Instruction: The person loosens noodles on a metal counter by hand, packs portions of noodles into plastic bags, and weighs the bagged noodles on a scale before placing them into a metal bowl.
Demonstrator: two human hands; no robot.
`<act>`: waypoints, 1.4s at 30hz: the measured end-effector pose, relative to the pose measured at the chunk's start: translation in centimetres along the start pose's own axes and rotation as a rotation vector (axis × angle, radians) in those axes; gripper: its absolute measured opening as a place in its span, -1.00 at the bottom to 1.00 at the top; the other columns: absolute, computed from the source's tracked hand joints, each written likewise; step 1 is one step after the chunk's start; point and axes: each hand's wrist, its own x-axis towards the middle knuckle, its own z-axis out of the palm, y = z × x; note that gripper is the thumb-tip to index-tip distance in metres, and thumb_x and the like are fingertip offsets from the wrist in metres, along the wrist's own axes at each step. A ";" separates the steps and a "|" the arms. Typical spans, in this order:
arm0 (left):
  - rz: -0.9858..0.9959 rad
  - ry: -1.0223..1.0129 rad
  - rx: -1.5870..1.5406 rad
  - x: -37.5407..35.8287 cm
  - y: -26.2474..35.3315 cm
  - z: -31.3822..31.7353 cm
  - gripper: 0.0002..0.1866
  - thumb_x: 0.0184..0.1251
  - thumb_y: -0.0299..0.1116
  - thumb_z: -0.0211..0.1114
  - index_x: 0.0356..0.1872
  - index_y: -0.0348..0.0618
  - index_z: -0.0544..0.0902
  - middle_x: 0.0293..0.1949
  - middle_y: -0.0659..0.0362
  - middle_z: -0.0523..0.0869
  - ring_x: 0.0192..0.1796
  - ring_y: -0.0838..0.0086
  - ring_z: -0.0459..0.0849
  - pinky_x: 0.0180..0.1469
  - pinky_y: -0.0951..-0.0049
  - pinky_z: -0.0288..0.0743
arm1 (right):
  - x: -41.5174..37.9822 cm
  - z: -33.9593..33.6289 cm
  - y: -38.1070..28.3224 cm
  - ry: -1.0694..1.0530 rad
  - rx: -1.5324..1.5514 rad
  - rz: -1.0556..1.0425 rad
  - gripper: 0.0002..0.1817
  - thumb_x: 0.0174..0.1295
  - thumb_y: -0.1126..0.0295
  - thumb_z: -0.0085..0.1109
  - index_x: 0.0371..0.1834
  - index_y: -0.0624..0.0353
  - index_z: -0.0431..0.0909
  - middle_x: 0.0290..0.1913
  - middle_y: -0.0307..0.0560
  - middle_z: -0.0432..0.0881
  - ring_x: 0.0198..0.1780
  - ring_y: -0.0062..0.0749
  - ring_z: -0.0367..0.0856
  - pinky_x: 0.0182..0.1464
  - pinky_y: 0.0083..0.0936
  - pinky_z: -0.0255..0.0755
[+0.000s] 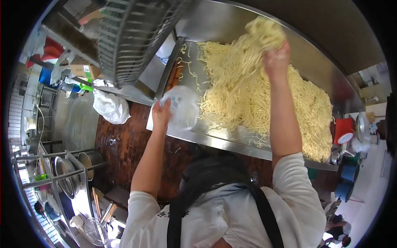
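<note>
A large heap of pale yellow noodles (pixel 308 111) covers much of a metal tray table (pixel 219 142). Lifted above the heap, a bunch of noodles (pixel 252 45) hangs from my right hand (pixel 276 60), whose fingers are closed around it; long strands trail down to the left. At the table's left front corner, my left hand (pixel 162 110) pinches the edge of a clear plastic bag (pixel 184 109). The bag hangs open over the corner, and nothing shows inside it. Some loose strands lie on the metal between the bag and the heap.
A grey wire-guarded fan (pixel 132 41) stands at the upper left, close to the table. Below it a white plastic sack (pixel 111 108) rests on the brown tiled floor (pixel 120 144). Racks with pots (pixel 66 177) are at the left. A red container (pixel 344 130) sits past the table's right end.
</note>
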 end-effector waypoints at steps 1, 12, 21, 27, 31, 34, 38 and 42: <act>0.035 0.000 0.062 1.9 0.0 1.6 -0.72 0.36 -0.25 0.34 -0.07 -0.24 0.65 -0.56 0.33 0.52 -0.57 0.67 0.42 -0.58 0.54 0.31 | 2.6 -1.4 -1.8 -0.022 -0.068 -0.009 -0.43 0.08 0.57 0.29 0.23 0.27 0.42 0.00 -0.01 0.68 -0.03 -0.41 0.69 0.03 -0.46 0.58; 0.173 0.106 0.034 11.9 4.7 14.0 -0.70 0.22 -0.39 0.20 -0.04 -0.24 0.63 -0.53 0.19 0.61 -0.61 0.53 0.51 -0.58 0.44 0.38 | 2.6 -7.8 -3.7 -0.269 -0.124 0.223 -0.39 0.10 0.49 0.41 0.26 0.20 0.44 0.07 -0.11 0.67 0.10 -0.43 0.64 0.16 -0.47 0.52; 0.110 0.103 -0.091 10.7 5.2 16.1 -0.74 0.27 -0.36 0.34 -0.11 -0.25 0.55 -0.67 0.34 0.40 -0.74 0.61 0.32 -0.73 0.48 0.21 | -11.1 -2.1 5.8 -1.013 -1.211 0.624 -0.13 0.15 0.52 0.22 0.57 -0.16 0.10 0.54 0.22 0.06 0.56 0.11 0.00 0.45 0.19 0.09; 0.139 0.121 0.027 12.4 2.2 14.8 -0.48 0.23 -0.28 0.37 0.11 -0.45 0.49 -0.44 0.14 0.63 -0.59 0.50 0.48 -0.58 0.41 0.34 | -21.1 -0.4 13.8 -1.040 -0.949 0.326 -0.37 0.06 0.54 0.31 0.28 -0.09 0.48 0.31 0.05 0.44 0.37 -0.02 0.35 0.35 0.01 0.33; 0.156 0.080 0.118 11.9 4.1 14.1 -0.47 0.25 -0.28 0.32 0.14 -0.46 0.49 -0.40 0.07 0.65 -0.58 0.45 0.53 -0.56 0.39 0.40 | -18.7 -4.6 14.8 -0.616 -0.398 0.293 -0.44 -0.10 0.64 0.40 0.05 -0.05 0.60 -0.01 -0.12 0.64 0.06 -0.25 0.61 0.13 -0.32 0.54; 0.150 0.090 0.041 12.0 4.0 14.6 -0.52 0.24 -0.30 0.26 0.12 -0.43 0.52 -0.44 0.07 0.65 -0.59 0.43 0.54 -0.58 0.38 0.41 | -11.8 -6.0 7.4 -0.420 -0.107 0.313 -0.42 -0.22 0.75 0.37 -0.03 0.04 0.60 -0.13 -0.16 0.64 -0.04 -0.36 0.64 0.03 -0.44 0.56; 0.152 0.097 0.028 13.8 2.5 16.1 -0.57 0.22 -0.33 0.20 0.07 -0.39 0.57 -0.46 0.06 0.64 -0.61 0.45 0.53 -0.63 0.40 0.41 | -4.2 -6.8 -1.9 -0.142 0.171 0.116 -0.45 -0.18 0.75 0.37 -0.04 0.11 0.55 -0.08 -0.23 0.63 -0.06 -0.45 0.64 0.04 -0.49 0.55; 0.189 0.066 0.081 12.2 4.9 17.2 -0.55 0.25 -0.32 0.20 0.07 -0.46 0.55 -0.39 0.02 0.66 -0.51 0.39 0.59 -0.49 0.37 0.47 | -3.0 -9.0 -0.3 -0.074 0.161 0.182 -0.38 -0.07 0.74 0.30 0.16 0.16 0.46 0.11 -0.05 0.58 0.11 -0.27 0.59 0.14 -0.36 0.52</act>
